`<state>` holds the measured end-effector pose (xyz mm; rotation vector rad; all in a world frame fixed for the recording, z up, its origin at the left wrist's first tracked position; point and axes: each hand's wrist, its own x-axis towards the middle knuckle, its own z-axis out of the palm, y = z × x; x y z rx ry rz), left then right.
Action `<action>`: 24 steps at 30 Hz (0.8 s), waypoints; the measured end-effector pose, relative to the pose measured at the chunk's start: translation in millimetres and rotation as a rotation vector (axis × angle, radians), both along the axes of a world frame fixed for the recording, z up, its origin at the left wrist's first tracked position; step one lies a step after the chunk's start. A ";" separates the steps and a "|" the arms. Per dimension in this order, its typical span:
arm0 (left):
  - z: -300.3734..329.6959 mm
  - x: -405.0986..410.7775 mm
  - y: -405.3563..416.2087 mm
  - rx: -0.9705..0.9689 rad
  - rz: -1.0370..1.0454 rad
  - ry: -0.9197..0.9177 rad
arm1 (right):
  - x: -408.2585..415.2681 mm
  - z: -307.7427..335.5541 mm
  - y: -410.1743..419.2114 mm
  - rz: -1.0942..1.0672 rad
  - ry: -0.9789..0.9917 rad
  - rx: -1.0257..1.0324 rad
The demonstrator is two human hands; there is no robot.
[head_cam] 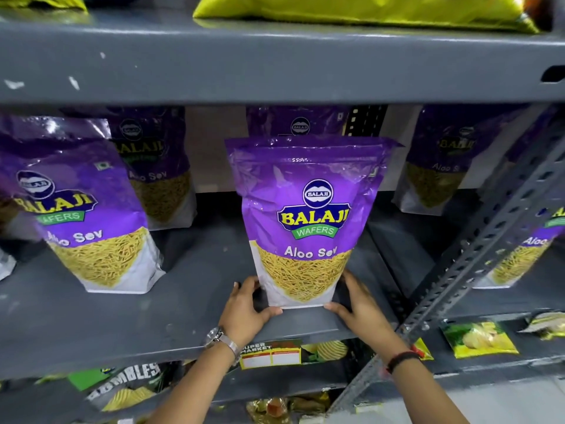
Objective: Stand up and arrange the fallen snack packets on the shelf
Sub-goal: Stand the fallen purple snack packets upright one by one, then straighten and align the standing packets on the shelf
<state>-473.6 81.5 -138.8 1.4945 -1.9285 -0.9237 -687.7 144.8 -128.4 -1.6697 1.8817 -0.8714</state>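
Purple Aloo Sev packet (pixel 301 228) upright on grey shelf (pixel 107 325), left hand (pixel 244 310) and right hand (pixel 359 304) gripping its base

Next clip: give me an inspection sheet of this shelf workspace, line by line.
Surface: grey metal shelf, scuffed, front strip bare.
Job's things: purple Aloo Sev pouch at centre upright near front edge; purple pouch at left upright, leaning slightly; three more purple pouches behind.
Clutter: nothing seen.
Grippers: left hand and right hand cupping the centre pouch's base from both sides.
Cables: nothing seen.
Surroundings: yellow-green packet on upper shelf; perforated grey upright; price label; mixed snack packets below.
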 end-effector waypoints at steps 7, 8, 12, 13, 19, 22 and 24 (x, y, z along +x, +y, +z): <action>0.8 -1.2 0.8 -0.013 -0.004 -0.026 | -0.7 -3.9 0.7 -0.017 0.023 -0.012; 1.4 -1.5 1.5 -0.016 -0.009 -0.036 | -0.4 -4.6 1.5 -0.014 0.023 -0.010; 6.6 7.8 8.2 -0.024 -0.062 0.055 | 13.1 3.8 14.9 -0.176 -0.084 -0.215; 9.9 16.2 9.6 -0.072 -0.044 0.091 | 21.5 10.9 19.4 -0.251 -0.092 -0.329; 24.3 106.5 5.4 -0.506 0.310 0.186 | 106.7 34.4 11.2 -0.064 0.079 -0.667; 29.7 156.6 3.4 -0.581 0.499 0.209 | 162.2 29.9 -16.2 0.102 0.051 -0.547; 27.8 189.7 -5.4 -0.519 0.571 0.186 | 193.0 21.3 -37.6 0.141 0.011 -0.415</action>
